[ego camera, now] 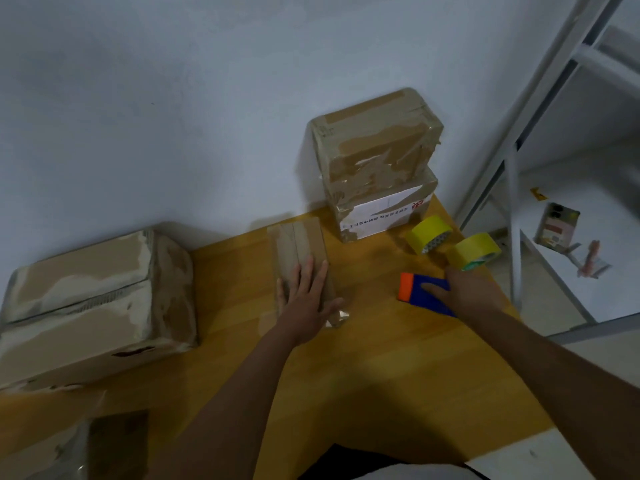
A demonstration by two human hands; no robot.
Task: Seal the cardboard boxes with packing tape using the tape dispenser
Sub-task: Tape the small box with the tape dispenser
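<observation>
left hand (pixel 306 296) flat, fingers spread, pressing on small cardboard box (pixel 301 251) at tabletop (pixel 398 358) centre | right hand (pixel 471 292) resting on blue-orange tape dispenser (pixel 415 289) at 3 o'clock of box, grip unclear | two yellow tape rolls (pixel 431 233) at 1 o'clock of dispenser | stacked taped boxes (pixel 374 150) at 12 o'clock

I count five cardboard boxes on my table (pixel 398 375): a big box (pixel 86 303) at the left, a small flat box (pixel 301 251) in the middle, two stacked by the wall, the upper box (pixel 374 143) on the lower box (pixel 381 213), and a corner box (pixel 114 441) at the near left edge. There are two yellow tape rolls, one roll (pixel 431 234) just beside the other roll (pixel 473 250). There is one blue and orange tape dispenser (pixel 420 289). On the shelf (pixel 561 268) to the right lies one small device (pixel 557 224).
</observation>
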